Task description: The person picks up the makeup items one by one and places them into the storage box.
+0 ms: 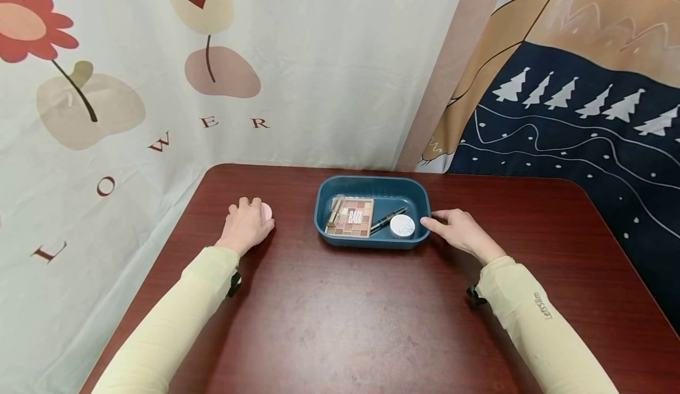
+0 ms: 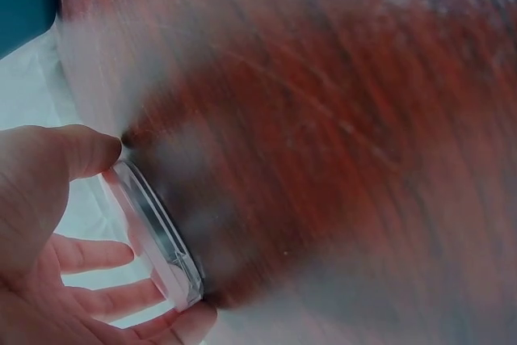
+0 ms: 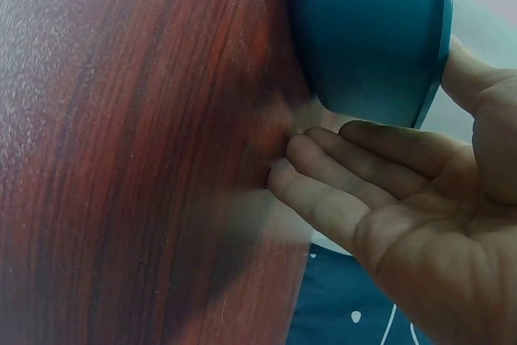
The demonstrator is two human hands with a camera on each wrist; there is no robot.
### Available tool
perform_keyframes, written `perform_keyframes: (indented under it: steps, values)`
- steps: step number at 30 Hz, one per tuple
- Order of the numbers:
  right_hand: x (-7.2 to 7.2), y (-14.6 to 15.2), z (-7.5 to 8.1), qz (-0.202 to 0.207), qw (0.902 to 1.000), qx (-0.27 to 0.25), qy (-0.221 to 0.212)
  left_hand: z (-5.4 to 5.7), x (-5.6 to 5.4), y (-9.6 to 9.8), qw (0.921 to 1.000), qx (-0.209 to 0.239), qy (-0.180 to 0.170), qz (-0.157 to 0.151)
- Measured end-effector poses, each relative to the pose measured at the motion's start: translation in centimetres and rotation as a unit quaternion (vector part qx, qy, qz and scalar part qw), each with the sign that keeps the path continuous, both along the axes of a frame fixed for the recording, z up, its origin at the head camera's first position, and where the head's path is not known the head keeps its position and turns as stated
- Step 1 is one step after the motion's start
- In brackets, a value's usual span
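My left hand (image 1: 245,226) holds a pink round compact (image 1: 266,212) on the left part of the table. In the left wrist view the compact (image 2: 149,224) stands tilted between thumb and fingers, its clear edge facing the tabletop. At the right end of a blue tray (image 1: 372,242) is my right hand (image 1: 461,232), thumb at the rim. The right wrist view shows its fingers extended beside the tray's wall (image 3: 371,30). Inside the tray lie an eyeshadow palette (image 1: 358,218), gold-coloured tubes (image 1: 334,212), a dark slim pen (image 1: 388,219) and a white-topped round case (image 1: 402,226).
The dark red wooden table (image 1: 340,305) has rounded far corners. A pale curtain with flower prints (image 1: 329,75) hangs behind it and to the left. A navy and tan printed cloth (image 1: 563,122) hangs at the right.
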State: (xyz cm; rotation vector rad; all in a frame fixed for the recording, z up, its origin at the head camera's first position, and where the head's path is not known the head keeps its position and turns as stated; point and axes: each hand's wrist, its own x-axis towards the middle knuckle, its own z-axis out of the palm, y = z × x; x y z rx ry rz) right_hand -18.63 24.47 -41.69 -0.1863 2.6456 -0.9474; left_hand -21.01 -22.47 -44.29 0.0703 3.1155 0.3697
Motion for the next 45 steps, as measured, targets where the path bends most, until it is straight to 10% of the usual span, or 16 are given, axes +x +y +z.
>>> perform_keyframes:
  steps: [45]
  values:
    - [0.0,0.0,-0.3,-0.002,1.0,-0.004,0.004,2.3,0.8,3.3,0.9924,0.014,0.099,-0.073]
